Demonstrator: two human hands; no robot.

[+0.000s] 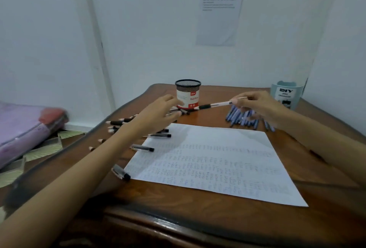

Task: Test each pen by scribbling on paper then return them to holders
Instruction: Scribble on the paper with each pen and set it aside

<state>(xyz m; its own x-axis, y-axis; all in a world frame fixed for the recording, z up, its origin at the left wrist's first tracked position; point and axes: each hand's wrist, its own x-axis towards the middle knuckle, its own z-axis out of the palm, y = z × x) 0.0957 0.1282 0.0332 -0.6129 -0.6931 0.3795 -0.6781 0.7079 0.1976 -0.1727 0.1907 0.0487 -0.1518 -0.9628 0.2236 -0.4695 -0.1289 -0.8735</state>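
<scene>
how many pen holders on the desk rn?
2. A black mesh cup at the back centre of the desk; a pale blue organizer at the back right, partly behind the right hand. No others visible.

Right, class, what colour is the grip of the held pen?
Black grip on the pen, best seen in the head view.

1. A brown wooden table (198, 218) with a curved, glossy dark edge fills the lower part of the view.
2. A printed sheet (218, 14) hangs flat on the white wall (148, 30) behind the table; its text is too blurred to read.
3. A pale vertical strip (95, 30) runs down the wall at the left.
4. A purple zipped bundle (21, 129) with a reddish piece on its top lies on the floor, left of the table.
5. A fan-patterned floor covering (39, 152) in green and cream shows beside the bundle.
</scene>
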